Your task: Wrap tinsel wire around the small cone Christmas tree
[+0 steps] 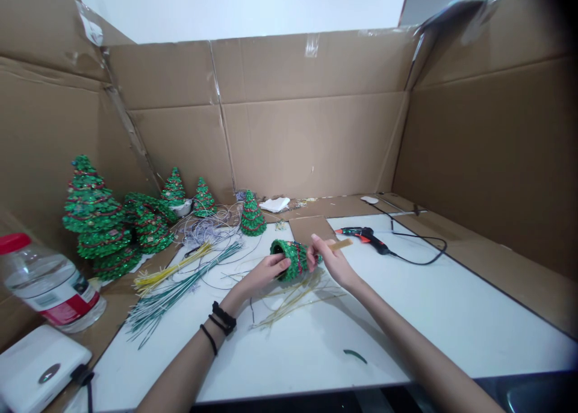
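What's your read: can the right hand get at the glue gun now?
Probably yes: the glue gun lies near the right hand with nothing standing between, though that hand seems to grip a tan stick.

the person's left hand [270,268] holds a small green tree [296,263] lying on its side, at its hollow base. the right hand [332,261] is at the tip end, with a tan strip [342,244] held in it. pale yellow wires [289,301] lie beneath on the white board [428,316]. to the left are a yellow bundle [174,270], a green bundle [180,297], several decorated trees [97,208] and a tilted bottle [58,289]; to the right, a corded glue gun [368,237]. cardboard walls [311,136] stand around the work.
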### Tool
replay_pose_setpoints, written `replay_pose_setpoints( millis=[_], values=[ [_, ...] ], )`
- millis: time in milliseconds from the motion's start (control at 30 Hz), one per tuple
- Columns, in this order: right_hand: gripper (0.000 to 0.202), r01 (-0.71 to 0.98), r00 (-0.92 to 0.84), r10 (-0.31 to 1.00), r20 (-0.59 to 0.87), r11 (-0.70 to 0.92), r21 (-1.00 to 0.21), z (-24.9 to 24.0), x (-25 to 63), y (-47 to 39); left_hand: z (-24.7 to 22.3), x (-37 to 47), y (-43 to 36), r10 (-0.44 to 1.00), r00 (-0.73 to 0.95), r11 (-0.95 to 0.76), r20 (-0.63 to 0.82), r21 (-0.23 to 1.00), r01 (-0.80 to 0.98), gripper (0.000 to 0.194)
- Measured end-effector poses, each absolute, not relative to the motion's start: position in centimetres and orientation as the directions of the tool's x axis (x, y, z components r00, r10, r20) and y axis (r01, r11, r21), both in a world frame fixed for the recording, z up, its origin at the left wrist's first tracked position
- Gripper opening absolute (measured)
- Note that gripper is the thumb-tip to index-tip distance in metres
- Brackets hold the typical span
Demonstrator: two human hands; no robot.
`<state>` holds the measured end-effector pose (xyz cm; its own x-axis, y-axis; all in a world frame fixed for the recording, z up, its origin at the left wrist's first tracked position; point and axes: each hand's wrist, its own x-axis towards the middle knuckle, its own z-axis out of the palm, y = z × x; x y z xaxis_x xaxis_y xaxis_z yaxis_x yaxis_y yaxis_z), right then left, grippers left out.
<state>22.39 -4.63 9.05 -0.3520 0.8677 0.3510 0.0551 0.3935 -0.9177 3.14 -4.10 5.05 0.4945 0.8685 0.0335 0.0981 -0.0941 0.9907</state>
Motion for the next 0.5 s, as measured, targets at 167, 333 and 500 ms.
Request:
replay_pose_setpoints(
  millis=[167,333,500],
  values=[
    [0.062,0.056,-0.315,0.87,0.38,0.416,-0.908,8.68,22.56,-4.66,5.05,3.17,-4.18,0.86,0.508,-0.087,0.036,0.993,0.077,0.055],
    [0.062,0.069,-0.328,0.863,0.384,0.428,-0.901,8.49,22.48,-4.61,4.97,3.16,-4.16,0.866,0.499,-0.091,0.034,0.992,0.091,0.055],
    [0.061,0.06,-0.337,0.857,0.39,0.433,-0.899,8.27,22.42,-4.63,4.99,3.17,-4.17,0.869,0.493,-0.089,0.039,0.993,0.077,0.054]
  ],
)
